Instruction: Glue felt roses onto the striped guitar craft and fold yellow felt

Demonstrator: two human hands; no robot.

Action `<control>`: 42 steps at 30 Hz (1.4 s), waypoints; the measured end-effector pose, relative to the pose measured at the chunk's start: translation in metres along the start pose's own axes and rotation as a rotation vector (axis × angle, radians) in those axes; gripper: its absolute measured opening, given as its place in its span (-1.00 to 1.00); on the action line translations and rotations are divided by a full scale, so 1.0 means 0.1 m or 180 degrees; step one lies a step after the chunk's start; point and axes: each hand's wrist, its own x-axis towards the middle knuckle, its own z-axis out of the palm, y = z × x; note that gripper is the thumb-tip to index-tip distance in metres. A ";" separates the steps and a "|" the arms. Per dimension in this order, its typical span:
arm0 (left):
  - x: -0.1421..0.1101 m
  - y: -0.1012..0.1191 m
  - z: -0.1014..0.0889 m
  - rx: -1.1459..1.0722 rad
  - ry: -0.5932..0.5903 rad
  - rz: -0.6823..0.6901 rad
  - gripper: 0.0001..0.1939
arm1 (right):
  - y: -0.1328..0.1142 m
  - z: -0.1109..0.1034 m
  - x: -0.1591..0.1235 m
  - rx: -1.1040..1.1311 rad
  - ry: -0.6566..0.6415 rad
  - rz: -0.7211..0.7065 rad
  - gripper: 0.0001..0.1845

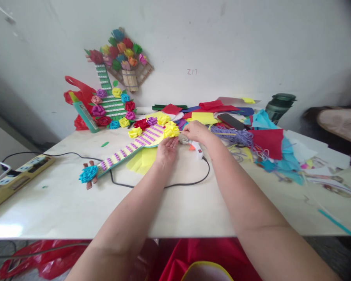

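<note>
A guitar-shaped paper craft (134, 146) with purple strips lies slantwise on the table, a blue paper flower at its narrow end. Yellow, red and purple paper flowers crowd its wide end. My left hand (167, 150) is palm up at the edge of that end, fingers stretched out just below a yellow paper flower (171, 129); I cannot tell how firmly they touch it. Just to the right, the fingers of my right hand (195, 131) pinch a thin wooden stick (226, 134), whose tip points at this flower. Close under my right hand rests a white glue gun (197, 150).
A black cord (152, 186) loops across the table. At left lie a power strip (20, 175) and a glue bottle (84, 113). A green guitar craft (114, 105) leans on the wall. Coloured paper, purple yarn (236, 136) and a dark bottle (280, 106) occupy the right.
</note>
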 end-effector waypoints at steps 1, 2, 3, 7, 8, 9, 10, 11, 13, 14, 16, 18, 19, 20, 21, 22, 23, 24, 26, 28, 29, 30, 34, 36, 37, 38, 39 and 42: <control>-0.01 0.01 0.01 -0.0037 0.0013 -0.0011 -0.76 | 0.00 0.00 0.00 -0.0005 0.0011 0.0003 -0.69; -0.02 0.01 0.01 -0.0083 0.0032 -0.0029 -0.76 | 0.00 -0.01 0.00 -0.0016 0.0032 0.0009 -0.69; -0.03 0.02 0.01 -0.0129 0.0060 -0.0050 -0.75 | 0.01 -0.01 0.00 -0.0026 0.0051 0.0021 -0.69; -0.05 0.03 0.00 -0.0264 0.0121 -0.0124 -0.66 | 0.01 0.00 0.01 -0.0043 0.0077 0.0083 -0.69; -0.05 0.02 0.00 -0.0281 0.0130 -0.0129 -0.64 | 0.02 0.01 0.01 -0.0055 0.0076 0.0084 -0.69; -0.05 0.02 0.00 -0.0290 0.0157 -0.0136 -0.60 | 0.02 0.01 0.01 -0.0070 0.0078 0.0081 -0.69; -0.06 0.02 0.00 -0.0293 0.0199 -0.0141 -0.56 | 0.02 0.01 0.01 -0.0082 0.0078 0.0080 -0.69; -0.06 0.02 0.00 -0.0290 0.0262 -0.0133 -0.52 | 0.02 0.01 0.02 -0.0088 0.0076 0.0085 -0.69; -0.08 0.03 0.02 -0.0278 0.0412 -0.0077 -0.41 | 0.02 0.01 0.01 -0.0088 0.0083 0.0106 -0.68; -0.08 0.04 0.02 -0.0269 0.0490 -0.0030 -0.38 | 0.02 0.01 0.01 -0.0081 0.0090 0.0116 -0.68; -0.08 0.06 0.04 -0.0244 0.0631 0.0071 -0.38 | 0.01 0.00 0.01 -0.0067 0.0094 0.0138 -0.68; -0.08 0.08 0.04 -0.0202 0.0728 0.0141 -0.43 | 0.00 -0.01 0.00 -0.0066 0.0080 0.0167 -0.68; -0.08 0.09 0.04 -0.0170 0.0754 0.0181 -0.46 | 0.00 -0.02 0.00 -0.0074 0.0069 0.0180 -0.67; -0.07 0.10 0.04 -0.0129 0.0766 0.0221 -0.49 | -0.01 -0.02 -0.01 -0.0091 0.0057 0.0187 -0.67; -0.07 0.10 0.04 -0.0077 0.0773 0.0246 -0.51 | -0.01 -0.03 -0.01 -0.0115 0.0046 0.0192 -0.66; -0.07 0.11 0.05 -0.0013 0.0790 0.0255 -0.51 | -0.02 -0.03 -0.01 -0.0136 0.0036 0.0189 -0.66; -0.07 0.11 0.05 0.0060 0.0818 0.0240 -0.51 | -0.02 -0.03 -0.01 -0.0147 0.0029 0.0181 -0.66; -0.07 0.11 0.05 0.0135 0.0853 0.0207 -0.49 | -0.02 -0.04 -0.01 -0.0145 0.0029 0.0173 -0.66; -0.07 0.12 0.05 0.0260 0.0900 0.0112 -0.44 | -0.02 -0.04 -0.01 -0.0115 0.0037 0.0162 -0.67; -0.07 0.11 0.06 0.0283 0.0861 0.0034 -0.42 | -0.02 -0.04 -0.01 -0.0091 0.0043 0.0163 -0.67; -0.07 0.11 0.06 0.0244 0.0801 0.0006 -0.42 | -0.02 -0.04 -0.01 -0.0091 0.0044 0.0169 -0.67; -0.07 0.11 0.06 0.0183 0.0718 -0.0017 -0.43 | -0.02 -0.05 -0.01 -0.0096 0.0040 0.0172 -0.67; -0.05 0.09 0.07 -0.0039 0.0342 -0.0089 -0.46 | -0.03 -0.05 -0.01 -0.0076 -0.0003 0.0180 -0.68; -0.05 0.08 0.07 -0.0049 0.0219 -0.0157 -0.49 | -0.04 -0.05 0.00 -0.0037 -0.0045 0.0156 -0.69; -0.05 0.08 0.07 -0.0023 0.0170 -0.0197 -0.50 | -0.04 -0.05 0.00 -0.0023 -0.0067 0.0139 -0.69; -0.06 0.08 0.08 0.0034 0.0127 -0.0240 -0.51 | -0.04 -0.04 0.01 -0.0019 -0.0087 0.0119 -0.69; -0.07 0.08 0.08 0.0130 0.0092 -0.0286 -0.52 | -0.03 -0.04 0.02 -0.0023 -0.0109 0.0101 -0.69; -0.14 0.08 0.12 0.0679 0.0052 -0.0439 -0.55 | -0.02 -0.03 0.03 -0.0015 -0.0209 0.0049 -0.67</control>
